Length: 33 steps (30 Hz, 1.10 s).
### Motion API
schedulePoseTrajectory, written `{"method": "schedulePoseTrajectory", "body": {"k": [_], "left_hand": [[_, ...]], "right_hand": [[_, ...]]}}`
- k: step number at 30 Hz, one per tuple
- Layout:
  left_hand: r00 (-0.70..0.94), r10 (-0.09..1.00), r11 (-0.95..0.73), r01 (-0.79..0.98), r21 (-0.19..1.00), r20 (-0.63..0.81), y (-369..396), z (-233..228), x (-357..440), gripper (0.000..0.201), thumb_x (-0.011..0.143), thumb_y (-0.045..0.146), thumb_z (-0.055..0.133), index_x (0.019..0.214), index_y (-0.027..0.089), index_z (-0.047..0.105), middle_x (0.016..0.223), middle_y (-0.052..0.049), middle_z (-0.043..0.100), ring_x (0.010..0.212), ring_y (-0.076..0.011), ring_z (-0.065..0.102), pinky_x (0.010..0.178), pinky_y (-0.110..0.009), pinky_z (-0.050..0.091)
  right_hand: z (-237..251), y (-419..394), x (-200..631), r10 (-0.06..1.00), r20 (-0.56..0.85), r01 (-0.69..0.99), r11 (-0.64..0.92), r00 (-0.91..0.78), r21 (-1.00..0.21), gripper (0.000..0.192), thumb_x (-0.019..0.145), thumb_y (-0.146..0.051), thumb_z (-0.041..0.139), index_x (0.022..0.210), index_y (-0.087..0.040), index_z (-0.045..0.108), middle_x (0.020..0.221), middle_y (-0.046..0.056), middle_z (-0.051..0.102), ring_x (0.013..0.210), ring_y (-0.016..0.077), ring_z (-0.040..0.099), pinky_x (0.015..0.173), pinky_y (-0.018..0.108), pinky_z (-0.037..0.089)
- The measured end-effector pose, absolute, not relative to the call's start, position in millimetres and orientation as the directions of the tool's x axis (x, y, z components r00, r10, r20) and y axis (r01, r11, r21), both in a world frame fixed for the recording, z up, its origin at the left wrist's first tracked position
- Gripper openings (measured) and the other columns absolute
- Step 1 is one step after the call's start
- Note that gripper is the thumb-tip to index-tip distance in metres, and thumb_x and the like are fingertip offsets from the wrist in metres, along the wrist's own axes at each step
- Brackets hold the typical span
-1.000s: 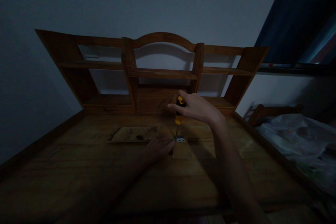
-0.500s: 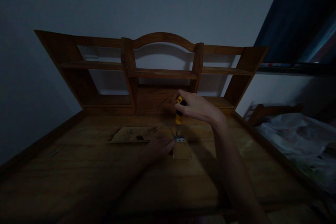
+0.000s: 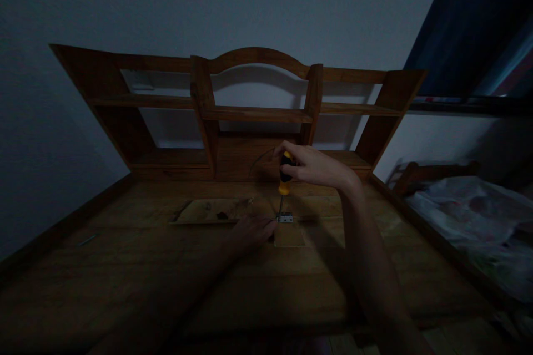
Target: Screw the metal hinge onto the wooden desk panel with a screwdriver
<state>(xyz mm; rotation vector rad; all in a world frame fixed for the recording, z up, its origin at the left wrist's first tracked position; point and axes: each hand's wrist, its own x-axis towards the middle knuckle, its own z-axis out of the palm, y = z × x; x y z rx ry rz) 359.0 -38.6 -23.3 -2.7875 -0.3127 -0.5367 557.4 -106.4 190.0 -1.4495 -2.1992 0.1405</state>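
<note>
My right hand grips the yellow and black handle of a screwdriver, held nearly upright with its shaft pointing down. The screwdriver's tip meets the left side of a small metal hinge. That hinge lies at the top edge of a small wooden block on the desk. Low beside it, my left hand has its fingers drawn together at the hinge's left end. What those fingertips pinch is too dark and small to make out.
Behind my hands stands a wooden shelf unit against the wall. A rough strip of wood lies left of my hands on the wooden desktop. Farther left is a thin metal piece. Clear plastic bags sit beyond the desk's right edge.
The screwdriver handle has turned a little in my right hand, showing more of its black side. My left hand stays at the hinge. The view has shifted slightly.
</note>
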Motion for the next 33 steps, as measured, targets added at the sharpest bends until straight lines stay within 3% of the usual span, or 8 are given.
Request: {"method": "schedulePoseTrajectory", "body": {"k": [3, 6, 12, 19, 26, 31, 33], "left_hand": [[0.91, 0.139, -0.937, 0.248, -0.246, 0.39, -38.5, -24.1, 358.7, 0.012, 0.094, 0.013, 0.049, 0.101, 0.015, 0.059, 0.089, -0.004, 0.065, 0.08, -0.0179, 0.059, 0.066, -0.029, 0.041], [0.896, 0.134, -0.933, 0.258, -0.251, 0.423, -37.9, -23.6, 359.0, 0.012, 0.094, 0.014, 0.049, 0.101, 0.015, 0.059, 0.088, -0.003, 0.065, 0.08, -0.0183, 0.059, 0.064, -0.029, 0.04], [0.89, 0.079, -0.946, 0.21, -0.248, 0.45, -36.4, -21.0, 361.0, 0.008, 0.093, 0.014, 0.051, 0.093, 0.015, 0.059, 0.082, -0.003, 0.064, 0.075, -0.0171, 0.059, 0.064, -0.029, 0.04], [0.893, 0.101, -0.941, 0.229, -0.251, 0.439, -35.0, -27.0, 360.4, 0.008, 0.093, 0.014, 0.051, 0.095, 0.016, 0.058, 0.086, -0.003, 0.065, 0.077, -0.0175, 0.058, 0.064, -0.029, 0.039], [0.902, 0.151, -0.934, 0.265, -0.242, 0.404, -40.1, -20.6, 359.9, 0.01, 0.093, 0.014, 0.05, 0.095, 0.016, 0.06, 0.083, -0.003, 0.064, 0.077, -0.0184, 0.059, 0.061, -0.029, 0.038], [0.905, 0.139, -0.935, 0.254, -0.249, 0.401, -37.8, -22.9, 361.3, 0.009, 0.092, 0.014, 0.051, 0.093, 0.016, 0.06, 0.081, -0.003, 0.064, 0.075, -0.0191, 0.059, 0.063, -0.031, 0.039], [0.901, 0.132, -0.934, 0.253, -0.253, 0.414, -35.7, -25.8, 361.1, 0.01, 0.092, 0.015, 0.051, 0.093, 0.016, 0.06, 0.079, -0.003, 0.064, 0.075, -0.0193, 0.059, 0.064, -0.03, 0.04]], "right_hand": [[187.8, -105.4, 556.9, 0.883, 0.367, 0.855, 0.414, -0.293, -0.312, 0.025, 0.091, -0.037, 0.048, 0.108, -0.02, 0.056, 0.097, 0.005, 0.066, 0.087, 0.0186, 0.06, 0.075, 0.028, 0.041], [184.5, -103.6, 555.3, 0.901, 0.382, 0.918, 0.314, -0.207, -0.241, 0.039, 0.089, -0.051, 0.048, 0.109, -0.019, 0.054, 0.087, 0.007, 0.065, 0.077, 0.0208, 0.059, 0.067, 0.03, 0.039], [185.8, -105.4, 558.3, 0.907, 0.343, 0.886, 0.354, -0.246, -0.3, 0.035, 0.083, -0.036, 0.053, 0.114, -0.021, 0.051, 0.103, 0.007, 0.064, 0.089, 0.0211, 0.059, 0.075, 0.03, 0.04], [186.0, -106.1, 558.6, 0.934, 0.324, 0.92, 0.251, -0.148, -0.302, 0.041, 0.087, -0.053, 0.05, 0.11, -0.019, 0.051, 0.09, 0.008, 0.065, 0.079, 0.0213, 0.058, 0.069, 0.031, 0.04], [187.8, -104.3, 564.7, 0.911, 0.329, 0.862, 0.362, -0.248, -0.354, 0.024, 0.087, -0.034, 0.05, 0.105, -0.019, 0.054, 0.097, 0.006, 0.064, 0.081, 0.0177, 0.058, 0.07, 0.028, 0.04], [185.9, -102.1, 565.0, 0.941, 0.309, 0.921, 0.238, -0.14, -0.31, 0.042, 0.087, -0.06, 0.049, 0.102, -0.02, 0.051, 0.082, 0.005, 0.062, 0.069, 0.0186, 0.056, 0.061, 0.029, 0.036], [186.2, -101.6, 566.4, 0.945, 0.294, 0.919, 0.239, -0.145, -0.315, 0.042, 0.086, -0.058, 0.051, 0.103, -0.02, 0.051, 0.085, 0.006, 0.063, 0.07, 0.0188, 0.056, 0.061, 0.029, 0.036]]}}
